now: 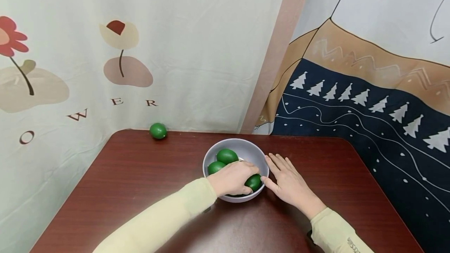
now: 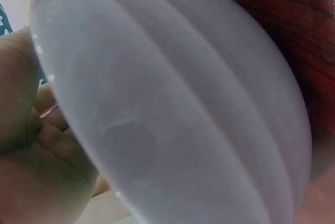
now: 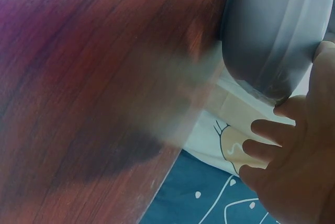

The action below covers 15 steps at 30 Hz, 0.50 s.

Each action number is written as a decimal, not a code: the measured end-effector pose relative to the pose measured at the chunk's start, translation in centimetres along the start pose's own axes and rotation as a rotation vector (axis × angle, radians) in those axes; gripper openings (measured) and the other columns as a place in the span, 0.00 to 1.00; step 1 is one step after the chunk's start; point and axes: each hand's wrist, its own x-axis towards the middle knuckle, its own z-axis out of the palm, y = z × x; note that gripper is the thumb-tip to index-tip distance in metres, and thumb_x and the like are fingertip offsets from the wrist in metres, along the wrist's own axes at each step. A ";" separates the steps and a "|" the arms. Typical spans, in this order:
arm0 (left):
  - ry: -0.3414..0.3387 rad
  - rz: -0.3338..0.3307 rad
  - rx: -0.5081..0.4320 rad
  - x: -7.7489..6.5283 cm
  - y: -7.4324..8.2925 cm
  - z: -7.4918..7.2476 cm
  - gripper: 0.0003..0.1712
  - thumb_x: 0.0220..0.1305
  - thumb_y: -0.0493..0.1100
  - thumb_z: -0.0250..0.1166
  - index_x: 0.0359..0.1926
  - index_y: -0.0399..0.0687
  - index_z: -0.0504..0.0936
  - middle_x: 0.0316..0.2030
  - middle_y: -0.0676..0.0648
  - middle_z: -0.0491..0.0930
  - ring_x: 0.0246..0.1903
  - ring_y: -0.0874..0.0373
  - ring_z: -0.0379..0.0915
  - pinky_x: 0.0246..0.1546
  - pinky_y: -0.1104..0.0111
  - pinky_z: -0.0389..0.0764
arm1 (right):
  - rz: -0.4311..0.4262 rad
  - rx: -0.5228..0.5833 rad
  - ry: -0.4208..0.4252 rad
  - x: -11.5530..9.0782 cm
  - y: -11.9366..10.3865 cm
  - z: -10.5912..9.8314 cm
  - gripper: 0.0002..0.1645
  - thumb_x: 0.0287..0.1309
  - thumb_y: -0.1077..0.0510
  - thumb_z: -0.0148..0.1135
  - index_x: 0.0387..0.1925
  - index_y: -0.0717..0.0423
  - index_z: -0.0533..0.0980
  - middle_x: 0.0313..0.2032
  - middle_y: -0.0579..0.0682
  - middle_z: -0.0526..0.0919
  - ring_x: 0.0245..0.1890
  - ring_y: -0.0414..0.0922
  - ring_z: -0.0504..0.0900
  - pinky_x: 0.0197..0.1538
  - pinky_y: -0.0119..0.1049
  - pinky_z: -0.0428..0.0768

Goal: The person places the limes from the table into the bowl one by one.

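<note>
A grey-lilac bowl stands on the table with green limes in it. Two limes, one at the back and one at the left, show beside my left hand. That hand reaches over the rim, its thumb and fingers around a third lime at the bowl's right side. In the left wrist view the bowl's outer wall hides most of the grip. My right hand has its fingers extended, the fingertips touching the bowl's right rim; in the right wrist view they meet the bowl.
Another lime sits at the table's far left edge, by the pale flower-print curtain. A dark curtain with white trees hangs behind the right side. The brown wooden table extends around the bowl.
</note>
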 end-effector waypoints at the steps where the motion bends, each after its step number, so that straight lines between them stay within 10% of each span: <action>1: 0.001 0.000 0.002 0.0 0.0 0.1 0.27 0.59 0.50 0.76 0.59 0.52 0.82 0.52 0.55 0.84 0.51 0.63 0.79 0.55 0.70 0.78 | -0.001 -0.001 0.000 0.0 0.0 0.0 0.45 0.70 0.38 0.59 0.76 0.60 0.65 0.74 0.62 0.66 0.76 0.62 0.62 0.76 0.61 0.58; 15: 0.044 -0.001 0.006 -0.5 -0.2 0.5 0.26 0.60 0.50 0.75 0.59 0.53 0.82 0.54 0.54 0.82 0.54 0.61 0.78 0.58 0.68 0.78 | 0.001 -0.002 0.000 0.0 -0.1 -0.1 0.44 0.70 0.37 0.59 0.76 0.60 0.65 0.74 0.62 0.67 0.76 0.62 0.62 0.76 0.61 0.58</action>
